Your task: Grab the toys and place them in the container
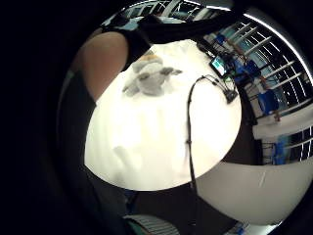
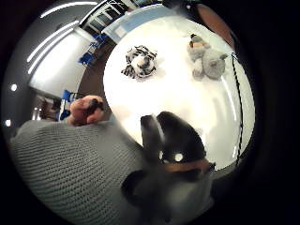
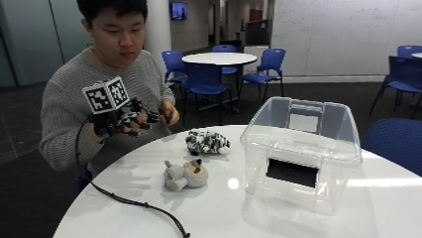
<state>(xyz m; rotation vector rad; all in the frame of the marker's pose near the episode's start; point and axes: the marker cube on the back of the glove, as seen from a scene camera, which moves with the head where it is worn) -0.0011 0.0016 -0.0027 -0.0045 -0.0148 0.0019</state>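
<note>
Toys sit untouched on the round white table: the grey plush lies on its side near the table's middle, long axis running roughly nine to three in the outside view, head toward three. At about one o'clock from it, well apart, the striped black-and-white plush lies nearer the person. The clear plastic container stands upright at three o'clock of both, open at the top. The gloved right hand hovers above the table's near-person edge, holding nothing (whether the fingers are spread or curled, I cannot tell). The bare left hand hangs beside it.
</note>
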